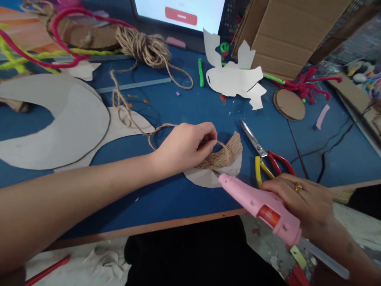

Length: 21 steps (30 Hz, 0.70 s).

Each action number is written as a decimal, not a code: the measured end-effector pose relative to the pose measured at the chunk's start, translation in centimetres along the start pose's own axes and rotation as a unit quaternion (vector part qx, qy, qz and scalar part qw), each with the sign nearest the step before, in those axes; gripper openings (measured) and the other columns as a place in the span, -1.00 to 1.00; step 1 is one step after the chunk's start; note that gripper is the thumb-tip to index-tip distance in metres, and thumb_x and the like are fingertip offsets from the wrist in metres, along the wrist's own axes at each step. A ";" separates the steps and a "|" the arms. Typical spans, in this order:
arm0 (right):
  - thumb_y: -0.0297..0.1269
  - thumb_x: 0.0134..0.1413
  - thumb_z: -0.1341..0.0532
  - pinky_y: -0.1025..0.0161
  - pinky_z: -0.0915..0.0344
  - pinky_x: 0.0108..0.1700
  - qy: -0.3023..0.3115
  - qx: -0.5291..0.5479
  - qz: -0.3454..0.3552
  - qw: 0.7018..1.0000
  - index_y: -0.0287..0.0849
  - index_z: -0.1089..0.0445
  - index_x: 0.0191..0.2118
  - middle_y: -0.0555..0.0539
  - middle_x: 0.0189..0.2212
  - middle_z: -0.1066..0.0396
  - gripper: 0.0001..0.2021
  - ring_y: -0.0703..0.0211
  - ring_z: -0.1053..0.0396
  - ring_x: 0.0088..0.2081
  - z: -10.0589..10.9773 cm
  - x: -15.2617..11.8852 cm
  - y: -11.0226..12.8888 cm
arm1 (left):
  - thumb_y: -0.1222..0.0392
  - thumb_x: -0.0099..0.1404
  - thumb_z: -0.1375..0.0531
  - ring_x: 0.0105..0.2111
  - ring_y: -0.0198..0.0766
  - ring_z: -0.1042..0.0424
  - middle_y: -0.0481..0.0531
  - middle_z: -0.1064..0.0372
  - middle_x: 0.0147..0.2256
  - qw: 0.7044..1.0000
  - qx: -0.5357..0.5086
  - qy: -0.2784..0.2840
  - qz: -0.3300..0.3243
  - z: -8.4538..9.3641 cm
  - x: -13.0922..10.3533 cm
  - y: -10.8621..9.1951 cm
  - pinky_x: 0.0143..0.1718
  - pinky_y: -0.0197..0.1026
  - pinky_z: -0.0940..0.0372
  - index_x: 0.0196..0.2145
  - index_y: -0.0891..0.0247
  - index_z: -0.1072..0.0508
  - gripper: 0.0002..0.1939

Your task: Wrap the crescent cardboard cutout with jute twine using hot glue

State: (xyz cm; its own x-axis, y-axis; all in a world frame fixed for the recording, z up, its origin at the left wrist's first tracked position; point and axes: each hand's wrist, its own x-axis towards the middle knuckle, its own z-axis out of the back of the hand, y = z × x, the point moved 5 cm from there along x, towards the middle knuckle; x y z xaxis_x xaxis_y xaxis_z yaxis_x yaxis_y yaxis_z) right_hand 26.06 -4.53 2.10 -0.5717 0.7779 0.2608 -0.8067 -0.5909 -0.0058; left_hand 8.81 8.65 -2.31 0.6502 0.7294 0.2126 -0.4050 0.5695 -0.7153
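My right hand (300,198) is wrapped round a pink hot glue gun (253,198), with a clear glue stick (324,256) poking from its back. The gun's metal nozzle points at a rounded grey cardboard piece (205,179). Rows of brown jute twine (233,149) cover the upper part of that piece in a curved band. Over the band, my left hand (190,143) pinches the loose twine between thumb and finger. From there the twine trails left to a wound bundle (145,47). Scissors (256,143) with red and yellow handles lie beside my right hand.
Large grey cardboard cutouts (86,123) lie at left. A white paper cutout (235,79), stacked cardboard discs (288,104) and red pipe cleaners (312,83) are at the right back. Behind stand a lit screen (181,10) and a cardboard box (294,35). The wooden table edge (166,226) runs in front.
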 end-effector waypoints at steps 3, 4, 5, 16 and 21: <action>-0.42 0.10 -0.10 0.28 -0.21 -0.41 0.002 0.000 0.002 1.000 -0.20 -0.31 -0.36 0.01 -0.55 -0.38 -0.93 0.25 -0.35 -0.49 -0.3 0.5 0.1 | 0.35 0.25 -0.12 -0.55 -0.40 -0.37 -0.07 -0.44 -0.50 1.000 0.000 0.000 -0.001 0.0 -0.1 0.0 -0.54 -0.37 -0.12 -0.36 0.31 -0.41 -0.92; -0.42 0.11 -0.09 0.28 -0.20 -0.42 0.002 0.000 0.004 1.000 -0.20 -0.31 -0.35 0.01 -0.55 -0.38 -0.93 0.25 -0.35 -0.49 -0.4 0.6 0.1 | 0.35 0.25 -0.12 -0.55 -0.40 -0.37 -0.08 -0.44 -0.50 1.000 0.001 -0.001 -0.001 0.0 -0.1 0.1 -0.54 -0.37 -0.12 -0.36 0.31 -0.41 -0.92; -0.40 0.12 -0.09 0.28 -0.20 -0.42 0.000 0.000 0.009 1.000 -0.20 -0.31 -0.35 0.01 -0.54 -0.38 -0.92 0.25 -0.35 -0.49 -0.4 0.7 0.2 | 0.35 0.25 -0.12 -0.55 -0.40 -0.37 -0.08 -0.43 -0.50 1.000 0.001 -0.001 -0.002 0.0 -0.1 0.1 -0.54 -0.37 -0.11 -0.36 0.30 -0.41 -0.93; -0.33 0.21 -0.06 0.28 -0.18 -0.44 0.020 0.018 -0.035 0.999 -0.17 -0.28 -0.33 0.01 -0.56 -0.35 -0.89 0.27 -0.32 -0.53 0.0 0.3 -0.4 | 0.34 0.25 -0.10 -0.56 -0.39 -0.37 -0.08 -0.43 -0.52 1.000 0.000 0.000 -0.004 -0.1 0.0 0.1 -0.54 -0.36 -0.13 -0.36 0.29 -0.40 -0.91; -0.35 0.23 -0.04 0.28 -0.13 -0.45 0.016 0.000 -0.038 0.999 -0.15 -0.28 -0.34 0.02 -0.57 -0.32 -0.87 0.28 -0.29 -0.53 0.3 -0.7 -1.0 | 0.35 0.25 -0.11 -0.56 -0.40 -0.38 -0.08 -0.44 -0.50 1.000 -0.005 0.006 0.004 -0.1 -0.1 0.0 -0.54 -0.37 -0.14 -0.36 0.29 -0.41 -0.92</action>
State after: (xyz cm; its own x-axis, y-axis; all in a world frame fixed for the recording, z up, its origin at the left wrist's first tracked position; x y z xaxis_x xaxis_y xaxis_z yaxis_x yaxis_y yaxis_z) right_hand 27.30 -4.53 2.22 -0.5124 0.8273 0.2303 -0.8483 -0.5293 0.0141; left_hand 8.79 8.60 -2.38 0.6541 0.7297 0.1990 -0.4045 0.5598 -0.7232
